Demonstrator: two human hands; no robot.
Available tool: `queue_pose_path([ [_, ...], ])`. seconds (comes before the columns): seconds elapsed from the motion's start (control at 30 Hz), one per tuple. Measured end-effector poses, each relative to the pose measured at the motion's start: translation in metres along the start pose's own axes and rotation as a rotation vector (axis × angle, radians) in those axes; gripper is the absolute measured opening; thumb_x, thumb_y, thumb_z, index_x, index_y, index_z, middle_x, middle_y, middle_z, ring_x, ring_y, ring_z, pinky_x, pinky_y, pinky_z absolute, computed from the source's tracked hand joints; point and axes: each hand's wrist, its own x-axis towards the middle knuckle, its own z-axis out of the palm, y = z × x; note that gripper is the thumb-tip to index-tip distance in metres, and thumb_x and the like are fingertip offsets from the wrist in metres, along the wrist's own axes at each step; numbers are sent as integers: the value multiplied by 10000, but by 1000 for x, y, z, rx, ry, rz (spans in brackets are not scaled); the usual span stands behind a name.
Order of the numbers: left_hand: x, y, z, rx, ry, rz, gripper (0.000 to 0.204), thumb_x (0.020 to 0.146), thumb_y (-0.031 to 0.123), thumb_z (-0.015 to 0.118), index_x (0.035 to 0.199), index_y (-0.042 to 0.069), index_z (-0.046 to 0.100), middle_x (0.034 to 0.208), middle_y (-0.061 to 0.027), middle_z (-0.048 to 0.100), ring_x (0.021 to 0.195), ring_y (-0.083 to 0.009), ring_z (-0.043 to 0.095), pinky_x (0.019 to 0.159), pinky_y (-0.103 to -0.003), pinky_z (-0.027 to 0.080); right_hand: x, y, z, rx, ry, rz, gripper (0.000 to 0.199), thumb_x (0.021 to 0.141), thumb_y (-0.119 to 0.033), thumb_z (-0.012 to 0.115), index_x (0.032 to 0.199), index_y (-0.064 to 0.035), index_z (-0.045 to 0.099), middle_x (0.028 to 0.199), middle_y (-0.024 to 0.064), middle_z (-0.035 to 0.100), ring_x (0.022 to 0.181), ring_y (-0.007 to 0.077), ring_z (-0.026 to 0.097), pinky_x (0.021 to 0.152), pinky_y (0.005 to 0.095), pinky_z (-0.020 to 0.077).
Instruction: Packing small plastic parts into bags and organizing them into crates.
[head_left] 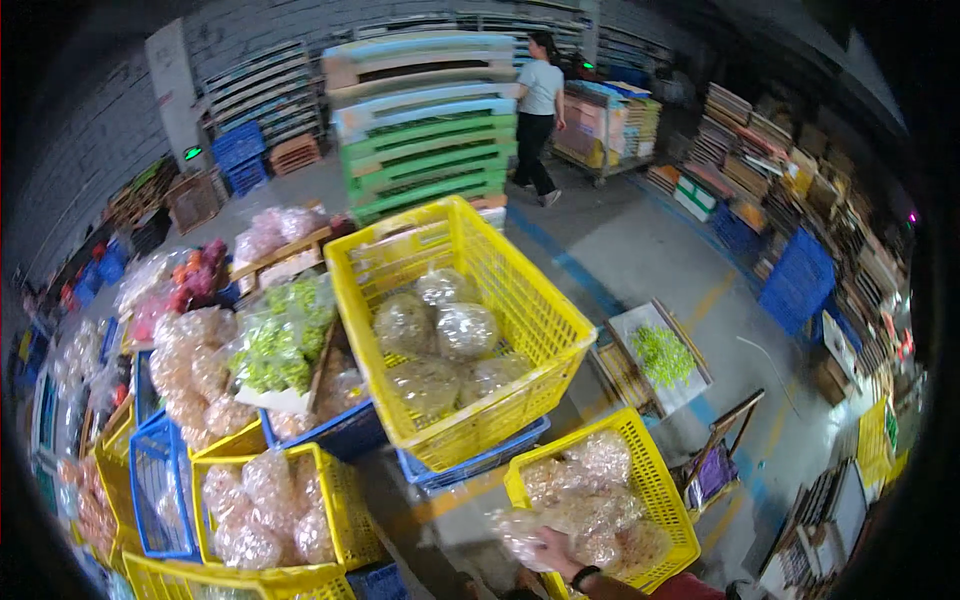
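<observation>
My right hand [553,549], with a black band on the wrist, is closed on a clear plastic bag [519,537] at the bottom of the head view. What the bag contains is blurred. It hangs at the near left edge of a yellow crate [682,535], which holds several similar bags [600,500] of pale pinkish-brown contents. Beyond and to the left, a larger yellow crate [545,300] holds several more clear bags [465,330] and stands on a blue crate [480,458]. My left hand does not show.
At left stand more yellow crates [350,510] and blue crates [160,490] of bags, plus bagged greens [285,345]. A tall pallet stack [425,130] rises behind. Loose greens [662,356] lie on a white box, right. A person [540,110] walks at the back.
</observation>
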Motion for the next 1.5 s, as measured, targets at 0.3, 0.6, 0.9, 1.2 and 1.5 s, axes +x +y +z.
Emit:
queue_pose_path([
  [0.3,-56,-63,-58,-120,52,-99,295,756,226,595,996,55,588,942,-221,615,866,-383,592,717,-476,480,73,-300,138,194,-265,-456,238,742,-158,680,937,-41,610,649,30,538,584,107,487,526,294,408],
  [0.6,-61,-79,-64,-101,111,-127,252,694,191,593,888,33,623,843,-202,628,773,-365,615,690,-454,494,66,-491,236,121,-869,-761,492,759,-129,647,1228,-68,509,849,103,627,709,141,611,630,279,494],
  [0.9,-58,-86,-47,-86,101,-68,282,697,223,640,886,15,621,815,-204,628,778,-369,614,701,-462,491,-9,-230,153,142,-743,-166,459,790,-150,645,1217,-54,509,906,104,658,787,177,637,721,294,501],
  [1.2,-34,-116,-37,21,98,-9,356,749,263,661,866,-64,584,807,-215,633,729,-380,606,634,-442,479,-143,43,-20,-38,60,546,386,710,-140,631,1080,-40,590,885,184,650,804,280,633,717,344,496],
  [1.5,-27,-133,-49,-531,-1,-61,220,852,117,541,1006,-34,580,860,-122,626,650,-184,604,500,-310,500,-226,200,-55,-205,288,883,856,609,-296,785,1322,-112,348,1073,232,594,1002,361,572,845,415,466],
])
